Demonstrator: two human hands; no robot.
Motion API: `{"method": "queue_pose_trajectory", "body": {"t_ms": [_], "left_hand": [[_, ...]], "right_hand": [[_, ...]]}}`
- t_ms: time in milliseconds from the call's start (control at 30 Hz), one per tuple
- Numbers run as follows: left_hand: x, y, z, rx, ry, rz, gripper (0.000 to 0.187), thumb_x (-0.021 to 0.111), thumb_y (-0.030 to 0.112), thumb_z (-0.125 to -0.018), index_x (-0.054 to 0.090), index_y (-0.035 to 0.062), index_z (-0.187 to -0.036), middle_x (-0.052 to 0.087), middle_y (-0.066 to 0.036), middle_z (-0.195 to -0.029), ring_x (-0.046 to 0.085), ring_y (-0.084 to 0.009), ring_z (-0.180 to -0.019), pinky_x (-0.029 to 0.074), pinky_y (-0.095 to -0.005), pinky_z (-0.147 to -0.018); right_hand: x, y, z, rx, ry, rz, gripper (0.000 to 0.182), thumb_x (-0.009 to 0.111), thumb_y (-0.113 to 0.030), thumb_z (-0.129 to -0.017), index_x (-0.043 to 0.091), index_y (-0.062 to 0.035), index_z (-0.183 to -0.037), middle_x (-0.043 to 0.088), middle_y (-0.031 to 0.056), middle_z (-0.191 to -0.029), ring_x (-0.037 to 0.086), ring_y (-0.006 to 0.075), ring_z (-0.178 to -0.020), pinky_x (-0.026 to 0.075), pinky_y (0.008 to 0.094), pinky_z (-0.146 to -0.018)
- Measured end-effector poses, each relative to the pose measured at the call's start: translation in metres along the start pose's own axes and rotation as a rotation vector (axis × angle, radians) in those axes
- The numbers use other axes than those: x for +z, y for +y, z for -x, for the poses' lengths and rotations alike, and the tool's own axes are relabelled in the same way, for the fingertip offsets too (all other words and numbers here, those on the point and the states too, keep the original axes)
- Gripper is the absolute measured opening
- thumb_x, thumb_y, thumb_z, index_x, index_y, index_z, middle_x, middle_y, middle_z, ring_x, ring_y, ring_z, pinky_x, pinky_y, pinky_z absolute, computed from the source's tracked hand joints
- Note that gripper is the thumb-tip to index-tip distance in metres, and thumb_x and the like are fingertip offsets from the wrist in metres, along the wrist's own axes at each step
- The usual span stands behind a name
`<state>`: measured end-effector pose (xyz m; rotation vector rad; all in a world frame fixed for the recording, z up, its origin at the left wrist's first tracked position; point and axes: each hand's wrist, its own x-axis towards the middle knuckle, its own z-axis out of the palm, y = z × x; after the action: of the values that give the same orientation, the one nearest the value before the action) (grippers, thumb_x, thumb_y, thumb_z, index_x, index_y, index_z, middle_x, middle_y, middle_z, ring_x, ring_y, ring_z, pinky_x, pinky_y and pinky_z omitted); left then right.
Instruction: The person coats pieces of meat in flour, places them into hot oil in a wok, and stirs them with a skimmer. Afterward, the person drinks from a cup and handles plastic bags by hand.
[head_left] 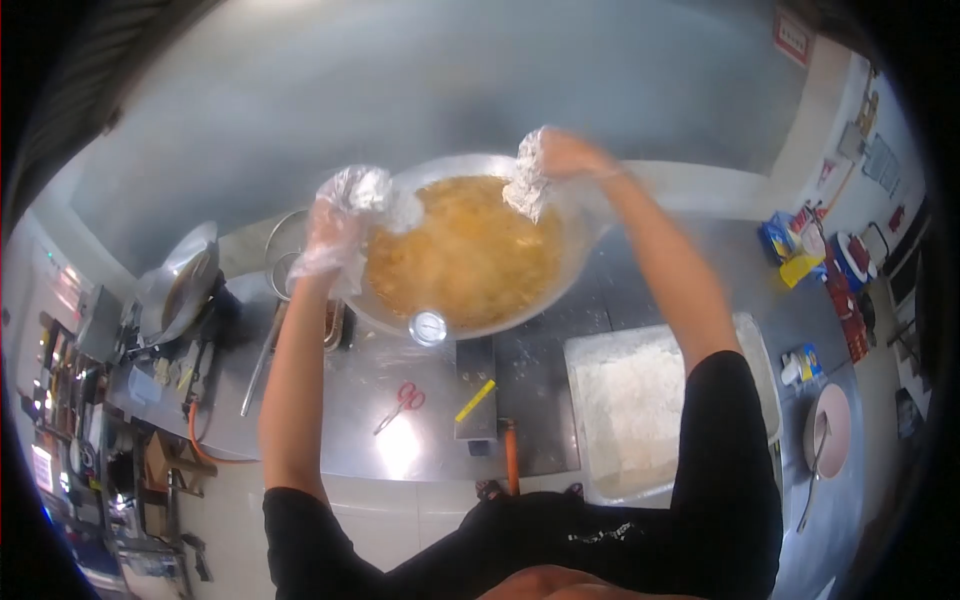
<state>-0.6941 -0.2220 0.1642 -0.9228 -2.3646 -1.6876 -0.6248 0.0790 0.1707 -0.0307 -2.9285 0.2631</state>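
Note:
A large wide pan (578,265) of bubbling, yellowish oil (465,250) lies ahead, with steam and blur over it. My left hand (335,225), in a clear plastic glove, is closed at the pan's left edge. A whitish, blurred shape (403,212) shows beside its fingers, over the oil; what it is I cannot make out. My right hand (560,155) is closed at the far right rim. From it a white, crumpled-looking piece (527,180) hangs over the oil. A round dial thermometer (428,327) sits at the pan's near rim.
A metal tray (577,400) of white flour (630,410) lies right of centre. Red-handled scissors (403,400) and a yellow strip (475,400) are nearer me. Strainers (284,240) and a second pan (185,285) stand left. A pink bowl (828,430) is far right.

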Motion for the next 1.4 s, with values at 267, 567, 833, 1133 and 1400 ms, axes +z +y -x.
{"method": "queue_pose_trajectory", "body": {"t_ms": [267, 567, 833, 1133, 1400], "left_hand": [[-0.059, -0.069, -0.006, -0.166, 0.109, -0.061, 0.028, 0.058, 0.000, -0.072, 0.058, 0.0019, -0.100, 0.062, -0.007, -0.089, 0.058, -0.0136, -0.074, 0.048, -0.0274, -0.061], [-0.046, -0.135, -0.089, 0.071, 0.070, -0.296, 0.021, 0.057, 0.011, -0.077, 0.057, 0.0019, -0.096, 0.060, -0.009, -0.085, 0.056, -0.0172, -0.073, 0.046, -0.0299, -0.065], [0.049, -0.227, -0.191, -0.040, -0.060, -0.054, 0.016, 0.058, 0.018, -0.076, 0.058, 0.0051, -0.086, 0.061, -0.009, -0.080, 0.056, -0.0190, -0.072, 0.046, -0.0307, -0.068], [0.091, -0.272, -0.195, -0.010, -0.086, -0.651, 0.026, 0.062, 0.018, -0.070, 0.061, 0.0093, -0.095, 0.058, -0.011, -0.108, 0.054, -0.0251, -0.102, 0.043, -0.0335, -0.085], [0.028, -0.101, -0.143, 0.177, -0.079, -0.258, 0.038, 0.066, 0.010, -0.068, 0.058, 0.0079, -0.105, 0.062, -0.010, -0.096, 0.060, -0.0212, -0.086, 0.048, -0.0298, -0.077]], "right_hand": [[0.160, 0.063, -0.136, 0.240, 0.085, 0.129, 0.016, 0.056, -0.006, -0.067, 0.064, 0.0015, -0.078, 0.061, 0.0216, -0.089, 0.060, 0.0345, -0.085, 0.049, 0.0397, -0.073], [0.127, 0.027, -0.142, 0.203, 0.224, 0.102, 0.017, 0.050, -0.006, -0.074, 0.063, -0.0032, -0.084, 0.061, 0.0171, -0.089, 0.058, 0.0339, -0.087, 0.048, 0.0409, -0.074], [0.018, 0.026, -0.026, 0.072, 0.249, 0.205, 0.017, 0.050, -0.012, -0.077, 0.062, -0.0074, -0.088, 0.060, 0.0143, -0.090, 0.056, 0.0312, -0.086, 0.046, 0.0406, -0.076], [-0.015, 0.111, 0.143, 0.251, 0.291, 0.502, 0.020, 0.049, -0.018, -0.081, 0.060, -0.0073, -0.094, 0.058, 0.0177, -0.094, 0.054, 0.0337, -0.086, 0.044, 0.0404, -0.080], [-0.048, 0.120, 0.266, 0.078, 0.163, 0.526, 0.024, 0.045, -0.013, -0.086, 0.055, -0.0016, -0.104, 0.059, 0.0167, -0.099, 0.055, 0.0277, -0.095, 0.043, 0.0332, -0.086]]}}
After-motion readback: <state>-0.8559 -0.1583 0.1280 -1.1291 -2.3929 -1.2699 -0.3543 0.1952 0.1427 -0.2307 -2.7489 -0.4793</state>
